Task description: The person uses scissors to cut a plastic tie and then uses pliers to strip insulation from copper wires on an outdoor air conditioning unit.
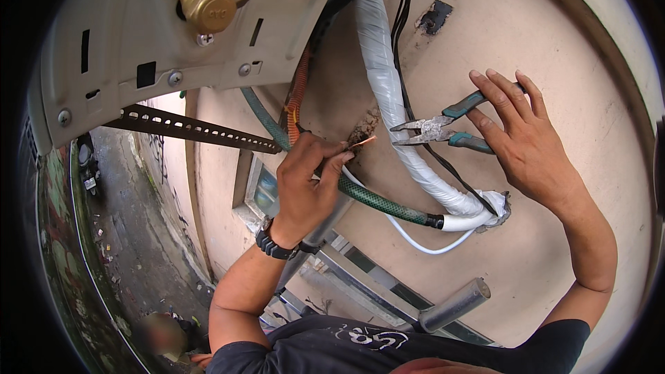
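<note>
My left hand [307, 179] is closed in a pinch on a thin wire [364, 142], whose bare, copper-coloured end sticks out past the fingertips. In my right hand [532, 158] is a pair of combination pliers [431, 130] with teal and black handles. Its jaws are apart and point left toward the wire, without touching it. A white-wrapped pipe bundle [392, 97] runs down the wall behind the plier tips. Below my left fingers curves a green braided hose [377, 206], joined by black tape to a white pipe end [463, 221].
An outdoor air-conditioner casing [152, 34] with a brass valve [210, 12] hangs at upper left, beside a perforated metal bracket [194, 128]. An orange corrugated conduit [298, 86] descends behind my left hand. Metal railing tubes [454, 305] stand below. A street lies far down at left, with a person there.
</note>
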Demonstrator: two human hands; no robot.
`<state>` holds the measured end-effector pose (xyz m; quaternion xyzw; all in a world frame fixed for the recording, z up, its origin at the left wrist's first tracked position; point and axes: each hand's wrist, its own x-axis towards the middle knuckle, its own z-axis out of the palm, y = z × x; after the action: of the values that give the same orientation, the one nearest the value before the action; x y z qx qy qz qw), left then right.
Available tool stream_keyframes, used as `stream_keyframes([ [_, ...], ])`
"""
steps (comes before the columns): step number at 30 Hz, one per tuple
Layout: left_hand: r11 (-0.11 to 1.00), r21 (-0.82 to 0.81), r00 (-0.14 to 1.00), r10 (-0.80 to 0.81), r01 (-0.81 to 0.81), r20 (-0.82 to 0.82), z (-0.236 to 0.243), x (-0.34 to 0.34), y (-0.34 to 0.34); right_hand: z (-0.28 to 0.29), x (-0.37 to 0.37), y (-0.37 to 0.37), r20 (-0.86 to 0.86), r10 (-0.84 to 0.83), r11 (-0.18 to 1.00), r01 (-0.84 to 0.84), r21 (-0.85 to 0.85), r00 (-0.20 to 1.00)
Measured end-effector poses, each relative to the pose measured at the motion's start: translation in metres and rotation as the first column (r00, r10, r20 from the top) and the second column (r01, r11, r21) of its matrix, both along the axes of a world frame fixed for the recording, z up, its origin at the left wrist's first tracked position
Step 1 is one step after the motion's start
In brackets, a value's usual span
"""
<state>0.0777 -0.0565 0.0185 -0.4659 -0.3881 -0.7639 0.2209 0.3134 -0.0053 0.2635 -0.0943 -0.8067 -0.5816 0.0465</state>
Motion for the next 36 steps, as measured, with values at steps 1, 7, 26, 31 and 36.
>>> stream_keyframes([
  [1, 0.999, 0.011, 0.999, -0.036, 0.036, 0.014, 0.001, 0.001, 0.000, -0.004, 0.000, 0.000, -0.013, 0.036, 0.999, -0.036, 0.022, 0.999],
  [7, 0.998, 0.028, 0.998, -0.055, 0.055, 0.004, 0.005, 0.004, -0.001, -0.019, -0.011, 0.001, -0.072, 0.126, 0.976, -0.110, 0.190, 0.989],
  [26, 0.998, -0.026, 0.998, 0.059, -0.059, 0.003, 0.005, 0.010, 0.003, -0.019, -0.006, -0.002, -0.010, 0.147, 0.984, -0.145, 0.100, 0.989],
  [31, 0.996, -0.030, 0.997, 0.078, -0.078, -0.005, 0.006, 0.011, 0.006, -0.018, -0.004, -0.002, 0.001, 0.149, 0.986, -0.148, 0.071, 0.989],
  [36, 0.994, -0.035, 0.995, 0.100, -0.101, -0.023, 0.009, 0.013, 0.005, -0.017, -0.001, -0.002, -0.016, 0.136, 0.990, -0.135, 0.036, 0.991],
])
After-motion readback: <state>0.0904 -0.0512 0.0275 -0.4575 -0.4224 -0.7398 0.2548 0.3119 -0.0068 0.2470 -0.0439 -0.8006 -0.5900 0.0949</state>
